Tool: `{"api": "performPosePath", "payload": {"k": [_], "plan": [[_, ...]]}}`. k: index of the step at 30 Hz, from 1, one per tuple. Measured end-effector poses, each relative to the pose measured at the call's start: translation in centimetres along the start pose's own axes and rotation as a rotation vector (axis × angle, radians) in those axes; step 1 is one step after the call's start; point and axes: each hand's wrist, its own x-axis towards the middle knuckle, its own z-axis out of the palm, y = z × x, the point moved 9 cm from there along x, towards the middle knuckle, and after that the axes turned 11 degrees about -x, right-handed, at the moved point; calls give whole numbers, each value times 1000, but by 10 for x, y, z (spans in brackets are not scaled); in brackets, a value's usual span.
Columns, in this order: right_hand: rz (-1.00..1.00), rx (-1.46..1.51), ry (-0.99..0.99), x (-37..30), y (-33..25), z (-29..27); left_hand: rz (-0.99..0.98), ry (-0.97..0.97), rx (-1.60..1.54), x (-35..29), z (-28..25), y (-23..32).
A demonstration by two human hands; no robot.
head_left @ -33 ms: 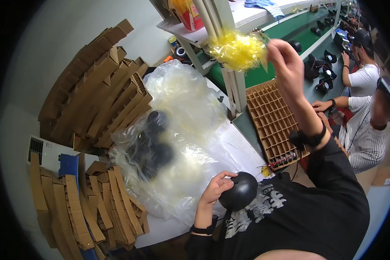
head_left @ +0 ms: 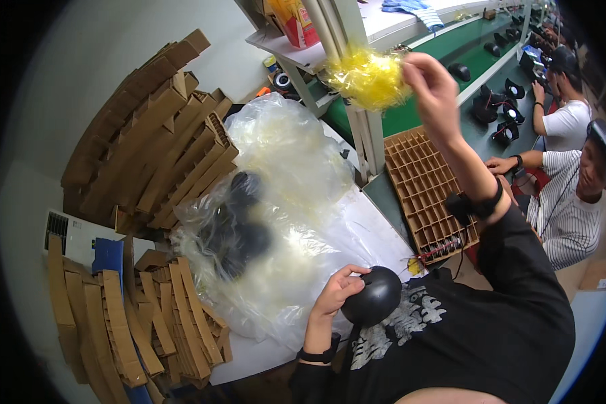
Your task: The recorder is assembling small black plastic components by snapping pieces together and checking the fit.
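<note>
My left hand (head_left: 335,293) is closed around a glossy black dome-shaped shell (head_left: 372,297), held close to my shirt front. The thumb lies across the shell's top left. My raised right hand (head_left: 432,84) has thumb and fingertips pinched at the right edge of a clump of crinkled yellow film (head_left: 370,79). This clump sits in front of a white upright post. Where the pinched film ends and the clump begins is hard to tell. Beside my left hand, a large clear plastic bag (head_left: 289,249) covers the table, with several dark rounded shells (head_left: 242,246) blurred inside it.
Stacked cardboard dividers (head_left: 148,141) rise at the left. A gridded cardboard tray (head_left: 424,188) lies under my right forearm, with small parts at its near end. A green conveyor belt (head_left: 471,54) runs behind the post. Two people sit at the right, beside black parts (head_left: 508,111).
My right hand has shifted slightly left and up, closer against the yellow film clump. The left hand and black shell are nearly unmoved. The person in stripes has turned their head.
</note>
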Motion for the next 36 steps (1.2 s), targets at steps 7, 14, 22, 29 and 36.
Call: {"api": "performPosePath", "payload": {"k": [7, 14, 22, 29, 36], "plan": [[-110, 118, -166, 29, -11, 37, 146, -13, -104, -4, -14, 28], [-566, -92, -688, -114, -108, 48, 181, -180, -259, -19, 3, 40], [463, 331, -1130, -228, -8, 67, 165, -373, -800, 2, 13, 25], [1407, 613, -282, -318, 105, -28, 416, 558, -755, 62, -49, 23], [1371, 698, -446, -347, 57, -93, 313, 402, -782, 216, -78, -25]]}}
